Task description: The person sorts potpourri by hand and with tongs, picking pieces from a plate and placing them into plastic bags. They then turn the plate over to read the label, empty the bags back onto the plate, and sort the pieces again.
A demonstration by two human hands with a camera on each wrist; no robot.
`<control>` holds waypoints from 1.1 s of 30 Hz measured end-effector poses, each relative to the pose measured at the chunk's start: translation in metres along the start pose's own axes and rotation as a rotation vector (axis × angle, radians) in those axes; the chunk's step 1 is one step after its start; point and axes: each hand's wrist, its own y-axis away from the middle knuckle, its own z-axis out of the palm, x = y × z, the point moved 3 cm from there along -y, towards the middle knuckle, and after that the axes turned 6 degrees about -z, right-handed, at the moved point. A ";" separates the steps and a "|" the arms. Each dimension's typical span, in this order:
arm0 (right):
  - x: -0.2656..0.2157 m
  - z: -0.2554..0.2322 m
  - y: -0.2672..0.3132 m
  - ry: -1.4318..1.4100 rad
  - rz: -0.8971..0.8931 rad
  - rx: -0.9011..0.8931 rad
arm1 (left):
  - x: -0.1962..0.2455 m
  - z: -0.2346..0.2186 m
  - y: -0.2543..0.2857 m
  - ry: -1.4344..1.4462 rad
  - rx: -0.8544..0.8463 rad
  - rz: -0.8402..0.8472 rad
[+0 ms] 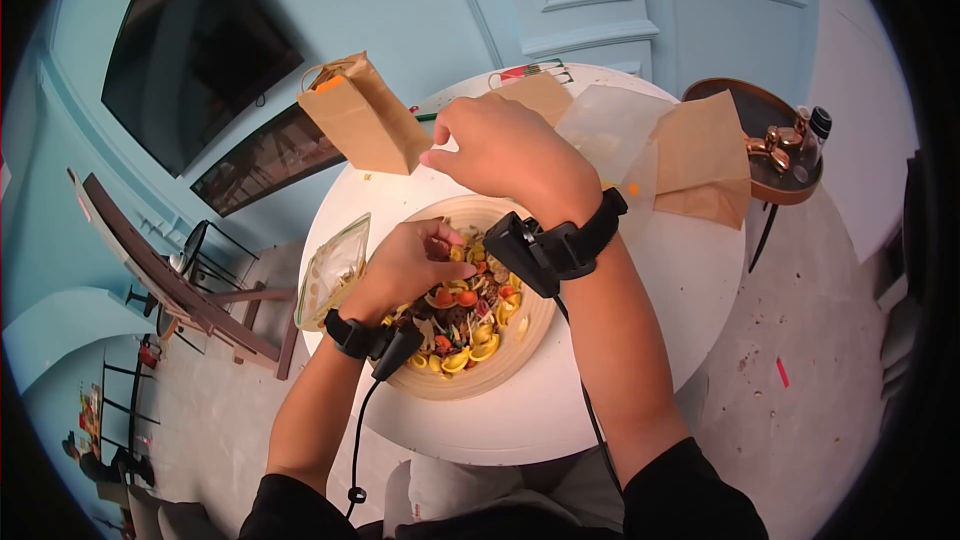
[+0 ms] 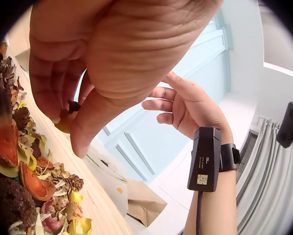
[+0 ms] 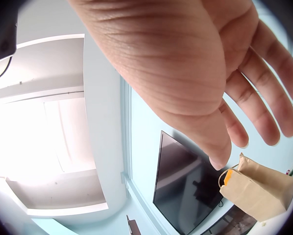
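Note:
A round wooden plate (image 1: 535, 325) holds a heap of dried potpourri (image 1: 465, 325), with yellow shells, orange slices and brown cones. Over its far left part is my left hand (image 1: 400, 265), thumb and fingers bent toward each other. In the left wrist view they pinch a small yellow-brown dried piece (image 2: 64, 122) with a dark bit on top, partly hidden by the fingers. My right hand (image 1: 515, 145) is raised beyond the plate, palm down, its fingers loosely bent. Nothing shows in it in the right wrist view. Nearest to it stands an upright brown paper bag (image 1: 360, 125).
On the white round table (image 1: 640, 320), a clear zip bag (image 1: 333, 265) lies left of the plate. A translucent bag (image 1: 605, 130) and a flat paper bag (image 1: 705, 155) lie at the right. Beyond is a small side table (image 1: 785, 185) with a copper-coloured ornament (image 1: 770, 150).

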 end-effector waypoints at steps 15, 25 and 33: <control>-0.002 -0.005 0.003 -0.023 0.010 -0.011 | 0.006 0.006 0.003 0.034 -0.041 0.025; -0.003 -0.007 0.003 -0.030 0.011 0.001 | 0.001 0.019 -0.044 -0.452 0.096 0.204; 0.005 -0.001 -0.002 0.005 0.034 -0.044 | 0.005 0.017 -0.039 -0.479 0.021 0.165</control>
